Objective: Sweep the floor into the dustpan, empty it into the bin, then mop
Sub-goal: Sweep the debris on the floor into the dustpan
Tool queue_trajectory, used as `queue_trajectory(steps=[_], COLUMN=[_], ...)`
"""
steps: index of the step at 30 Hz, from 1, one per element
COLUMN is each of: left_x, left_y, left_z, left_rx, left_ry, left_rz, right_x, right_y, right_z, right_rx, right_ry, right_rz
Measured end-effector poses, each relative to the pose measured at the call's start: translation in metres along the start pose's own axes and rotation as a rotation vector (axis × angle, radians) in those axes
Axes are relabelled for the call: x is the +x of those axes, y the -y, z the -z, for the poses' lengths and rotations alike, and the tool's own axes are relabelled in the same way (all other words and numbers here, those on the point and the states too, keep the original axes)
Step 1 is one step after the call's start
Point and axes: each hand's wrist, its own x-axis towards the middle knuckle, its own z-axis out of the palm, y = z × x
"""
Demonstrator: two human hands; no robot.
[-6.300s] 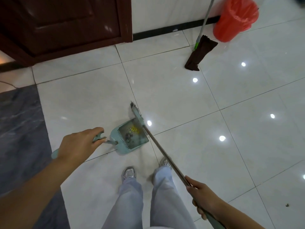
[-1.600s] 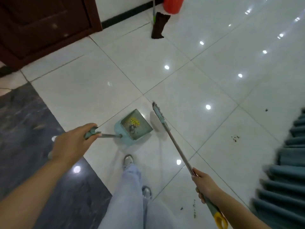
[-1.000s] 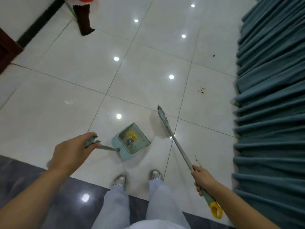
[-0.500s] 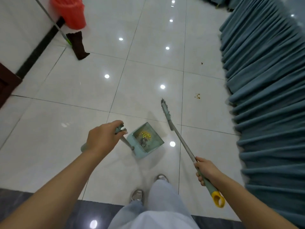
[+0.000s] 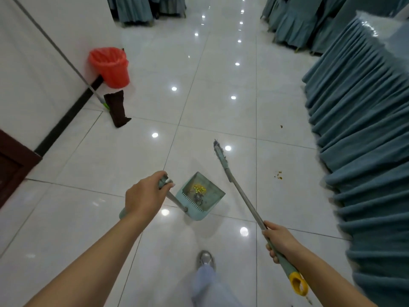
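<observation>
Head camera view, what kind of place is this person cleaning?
Probably a banquet or function hall: rows of furniture draped in pleated teal cloth, more of them farther off, and a long glossy white tiled floor reflecting ceiling lights.

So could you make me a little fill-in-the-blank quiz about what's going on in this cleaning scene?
1. The left hand holds the handle of the ____.
2. The right hand grips the ____ by its long handle.
3. The bin by the wall is lined with a bag coloured ____.
4. The mop leans against the ____.

Missing words: dustpan; broom; red; wall
</observation>
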Motion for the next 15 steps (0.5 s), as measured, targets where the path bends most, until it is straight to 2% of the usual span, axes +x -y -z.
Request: queue_trajectory(steps=[7,15], left_x=[0.123,0.291], left_y=[-0.023,0.006], left_z=[0.025,0.062], left_rx=[0.0,0.005], left_ry=[-0.036,-0.07], left_rz=[0.023,-0.017], right_x=[0.078,0.167], right_y=[0.132,0.297], right_z=[0.016,-0.011], right_rx=[-0.015,-0.104], right_ry=[0.03,0.018], right_rz=[0.01,0.008])
